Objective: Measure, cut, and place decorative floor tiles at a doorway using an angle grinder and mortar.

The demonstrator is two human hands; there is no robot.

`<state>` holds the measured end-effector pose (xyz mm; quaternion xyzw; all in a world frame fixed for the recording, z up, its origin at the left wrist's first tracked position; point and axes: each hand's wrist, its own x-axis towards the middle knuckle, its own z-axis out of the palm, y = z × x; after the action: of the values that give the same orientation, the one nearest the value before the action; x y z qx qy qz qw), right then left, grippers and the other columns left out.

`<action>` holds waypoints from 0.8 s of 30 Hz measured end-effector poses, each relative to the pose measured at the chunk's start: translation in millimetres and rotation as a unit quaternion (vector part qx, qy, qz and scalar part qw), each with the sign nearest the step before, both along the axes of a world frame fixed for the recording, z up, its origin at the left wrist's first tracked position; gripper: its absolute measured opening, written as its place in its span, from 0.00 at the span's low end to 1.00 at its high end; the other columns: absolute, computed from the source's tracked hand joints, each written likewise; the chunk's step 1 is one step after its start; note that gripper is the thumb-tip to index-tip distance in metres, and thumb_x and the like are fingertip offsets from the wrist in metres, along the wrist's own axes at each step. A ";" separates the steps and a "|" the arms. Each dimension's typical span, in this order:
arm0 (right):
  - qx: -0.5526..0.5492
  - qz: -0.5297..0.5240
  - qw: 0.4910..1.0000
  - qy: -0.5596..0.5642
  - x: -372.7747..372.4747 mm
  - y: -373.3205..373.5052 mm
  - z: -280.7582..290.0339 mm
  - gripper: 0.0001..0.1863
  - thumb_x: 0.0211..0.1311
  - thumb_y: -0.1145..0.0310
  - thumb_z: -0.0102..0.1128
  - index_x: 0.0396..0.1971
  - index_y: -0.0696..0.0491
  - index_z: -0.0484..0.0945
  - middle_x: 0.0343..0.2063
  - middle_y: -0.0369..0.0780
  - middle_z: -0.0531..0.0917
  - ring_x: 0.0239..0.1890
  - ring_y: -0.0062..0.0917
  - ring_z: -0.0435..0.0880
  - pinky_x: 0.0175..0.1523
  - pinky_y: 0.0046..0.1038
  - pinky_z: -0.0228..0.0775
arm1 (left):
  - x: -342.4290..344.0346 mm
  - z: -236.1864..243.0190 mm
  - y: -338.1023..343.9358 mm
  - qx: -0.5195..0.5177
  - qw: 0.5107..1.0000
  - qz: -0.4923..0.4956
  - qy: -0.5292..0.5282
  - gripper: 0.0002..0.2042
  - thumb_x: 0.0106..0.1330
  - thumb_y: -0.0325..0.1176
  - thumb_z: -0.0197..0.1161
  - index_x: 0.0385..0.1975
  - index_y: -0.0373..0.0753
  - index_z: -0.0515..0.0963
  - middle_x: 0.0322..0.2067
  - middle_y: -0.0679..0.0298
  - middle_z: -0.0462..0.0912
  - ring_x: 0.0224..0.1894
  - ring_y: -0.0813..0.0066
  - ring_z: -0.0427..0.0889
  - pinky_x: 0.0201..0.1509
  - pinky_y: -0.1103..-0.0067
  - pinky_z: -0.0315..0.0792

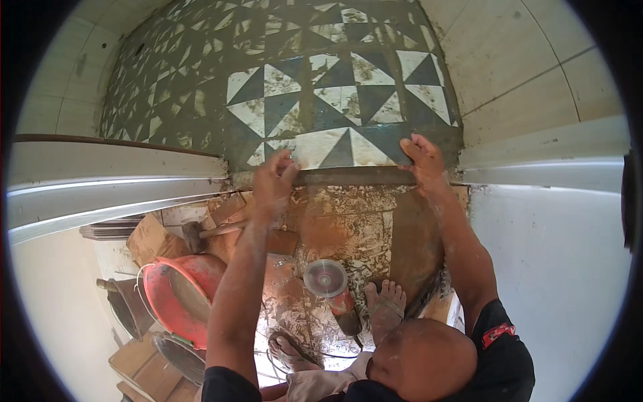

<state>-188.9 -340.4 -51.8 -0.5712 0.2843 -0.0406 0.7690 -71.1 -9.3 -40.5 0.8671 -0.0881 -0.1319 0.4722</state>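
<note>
A strip of floor tile (335,149) with grey and white triangles lies between my hands at the near edge of the tiled floor. My left hand (271,181) is at its left end, fingers curled in against it. Over the right end my right hand (425,161) grips with its fingers bent and thumb close to the edge. The tile's underside is hidden. Just beyond it are patterned tiles (358,87) smeared with grey mortar. A band of wet mortar (355,176) runs along the strip's near side.
An angle grinder (340,305) with a clear-looking disc lies by my bare feet (385,305). To the left are a red bucket (157,298), a hammer (194,236), a dark bucket (127,308) and cardboard (149,238). White door frame sides (127,187) flank the opening.
</note>
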 end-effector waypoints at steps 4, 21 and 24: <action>-0.003 -0.002 1.000 0.027 -4.4 -13.3 -8.6 0.10 0.70 0.57 0.66 0.41 0.47 0.82 0.33 0.26 0.82 0.35 0.12 0.81 0.37 0.24 0.79 | -14.2 -6.6 -16.5 0.089 0.995 -0.015 -0.047 0.15 0.67 0.37 0.70 0.49 0.38 0.85 0.41 0.57 0.88 0.43 0.64 0.85 0.49 0.71 0.77; -0.026 -0.005 0.998 0.056 2.0 -24.5 -21.9 0.10 0.72 0.57 0.65 0.41 0.47 0.81 0.34 0.27 0.85 0.33 0.11 0.82 0.36 0.22 0.78 | -8.3 -30.2 -35.1 0.194 0.949 -0.085 -0.232 0.10 0.64 0.35 0.68 0.43 0.45 0.87 0.37 0.59 0.84 0.41 0.57 0.81 0.48 0.64 0.75; -0.024 -0.005 0.997 0.069 0.8 -23.2 -19.3 0.09 0.72 0.57 0.65 0.40 0.46 0.81 0.34 0.26 0.84 0.34 0.11 0.82 0.36 0.22 0.78 | -9.1 -29.9 -37.0 0.186 0.949 -0.077 -0.242 0.09 0.65 0.37 0.69 0.42 0.43 0.89 0.36 0.60 0.85 0.39 0.54 0.81 0.46 0.64 0.74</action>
<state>-188.1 -363.6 -71.1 -0.5895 0.3386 -0.0116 0.7333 -80.3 -46.3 -70.5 0.9359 -0.2400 0.0317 0.2559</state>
